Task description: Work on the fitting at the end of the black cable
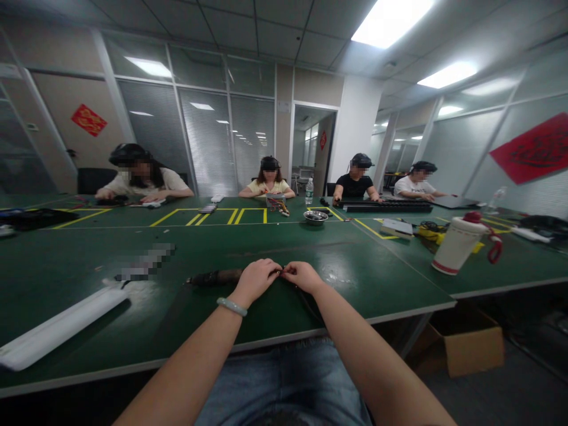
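Note:
My left hand and my right hand meet just above the green table. Their fingers are pinched together, fingertip to fingertip, around something small and dark that is mostly hidden. A dark, rod-shaped tool, like an electric screwdriver, lies on the table with its narrow tip pointing left; its right end disappears behind my left hand. Under my right hand and forearm a black cable curves toward the table's front edge. Whether it joins the piece in my fingers cannot be seen.
At left lie a long white bar-shaped object and a blurred-out item. A metal bowl and water bottle stand ahead; a white tumbler is at right. Several people sit across the table. A cardboard box is on the floor.

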The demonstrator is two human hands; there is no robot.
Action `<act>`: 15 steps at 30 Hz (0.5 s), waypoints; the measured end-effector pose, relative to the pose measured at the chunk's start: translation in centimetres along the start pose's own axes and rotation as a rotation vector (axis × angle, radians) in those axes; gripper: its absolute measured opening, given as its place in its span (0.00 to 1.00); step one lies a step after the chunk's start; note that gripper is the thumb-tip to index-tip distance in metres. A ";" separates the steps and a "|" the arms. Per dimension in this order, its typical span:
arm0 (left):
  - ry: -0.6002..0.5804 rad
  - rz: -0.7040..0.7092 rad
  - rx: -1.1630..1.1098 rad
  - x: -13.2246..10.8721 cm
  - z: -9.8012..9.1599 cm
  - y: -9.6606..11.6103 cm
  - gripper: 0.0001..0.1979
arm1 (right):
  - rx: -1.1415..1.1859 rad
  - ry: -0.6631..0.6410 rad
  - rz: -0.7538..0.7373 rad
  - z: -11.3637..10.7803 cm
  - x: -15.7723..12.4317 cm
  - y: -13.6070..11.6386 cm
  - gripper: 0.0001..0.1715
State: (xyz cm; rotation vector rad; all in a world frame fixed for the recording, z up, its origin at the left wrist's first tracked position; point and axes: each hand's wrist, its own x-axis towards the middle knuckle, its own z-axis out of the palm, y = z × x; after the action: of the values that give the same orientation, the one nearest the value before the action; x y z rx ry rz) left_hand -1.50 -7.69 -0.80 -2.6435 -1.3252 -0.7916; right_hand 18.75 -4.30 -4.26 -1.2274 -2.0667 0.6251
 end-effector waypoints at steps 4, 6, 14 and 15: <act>0.019 -0.033 0.011 0.0 -0.1 0.2 0.06 | 0.001 -0.003 -0.003 0.0 0.1 0.0 0.09; 0.015 -0.031 0.010 0.0 -0.2 0.2 0.05 | 0.002 0.002 -0.005 0.0 0.1 0.0 0.09; 0.015 -0.018 -0.001 0.0 -0.3 0.3 0.06 | -0.017 0.004 -0.006 -0.1 0.1 0.0 0.10; 0.015 -0.019 0.001 -0.1 -0.3 0.3 0.07 | -0.018 0.005 -0.010 0.0 0.1 0.0 0.10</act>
State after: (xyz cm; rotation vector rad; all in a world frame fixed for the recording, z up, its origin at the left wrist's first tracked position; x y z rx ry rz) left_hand -1.44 -8.00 -0.53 -2.6227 -1.3488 -0.8115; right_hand 18.76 -4.20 -4.24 -1.2262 -2.0773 0.5998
